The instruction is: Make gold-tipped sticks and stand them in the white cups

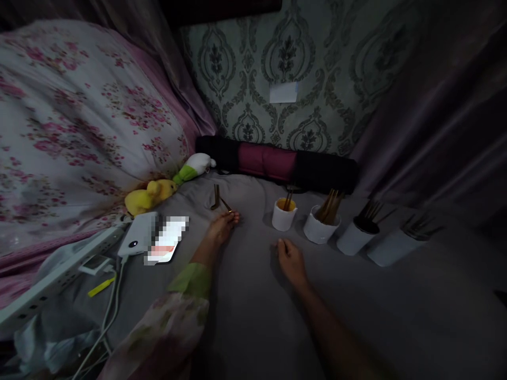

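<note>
My left hand [222, 228] rests on the grey bedsheet with its fingertips closed on a thin brown stick [225, 205]. Just beyond it, more short brown sticks [216, 196] lie on the sheet. My right hand [291, 261] is curled on the sheet, and nothing shows sticking out of it. Closest to that hand stands a white cup with a yellow inside [283, 219], holding a few sticks. To its right come a wider white cup [320, 232], a taller white cup [350, 240] and another white cup [390, 249], each with several sticks in it.
At left are a phone [168, 240] with a blurred screen, a white power bank [137, 235], a power strip [59, 274], cables and a yellow strip [101, 287]. Soft toys [152, 195] sit behind them. A black and maroon roll [273, 162] lies along the wall.
</note>
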A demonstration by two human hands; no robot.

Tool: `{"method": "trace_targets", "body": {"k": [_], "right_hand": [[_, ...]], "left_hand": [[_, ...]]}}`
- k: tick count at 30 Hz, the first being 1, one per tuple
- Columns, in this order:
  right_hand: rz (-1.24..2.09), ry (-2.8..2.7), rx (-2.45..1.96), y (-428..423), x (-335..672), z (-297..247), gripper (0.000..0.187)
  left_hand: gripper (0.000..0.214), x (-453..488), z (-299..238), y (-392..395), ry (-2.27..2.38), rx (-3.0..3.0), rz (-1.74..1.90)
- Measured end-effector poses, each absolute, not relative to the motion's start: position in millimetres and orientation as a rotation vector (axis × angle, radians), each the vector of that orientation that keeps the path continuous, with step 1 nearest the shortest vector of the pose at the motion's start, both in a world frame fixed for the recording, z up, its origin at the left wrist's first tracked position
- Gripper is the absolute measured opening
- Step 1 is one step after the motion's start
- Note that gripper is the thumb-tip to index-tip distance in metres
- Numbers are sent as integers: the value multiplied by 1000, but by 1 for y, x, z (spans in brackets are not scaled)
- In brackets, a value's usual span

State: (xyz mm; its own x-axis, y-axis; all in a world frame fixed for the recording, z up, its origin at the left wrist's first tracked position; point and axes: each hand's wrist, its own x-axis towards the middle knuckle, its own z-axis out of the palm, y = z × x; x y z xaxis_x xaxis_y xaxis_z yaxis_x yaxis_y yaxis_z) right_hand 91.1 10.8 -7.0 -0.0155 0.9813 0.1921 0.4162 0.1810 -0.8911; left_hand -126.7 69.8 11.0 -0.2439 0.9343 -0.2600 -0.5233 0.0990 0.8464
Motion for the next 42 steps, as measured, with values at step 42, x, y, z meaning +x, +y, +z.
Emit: {"method": "trace_targets", "body": {"k": [42], "right_hand": [[990,-1472,-1243,16,94,-12,36]], "left_hand": [[27,-31,-8,2,1055,840,1420]]}}
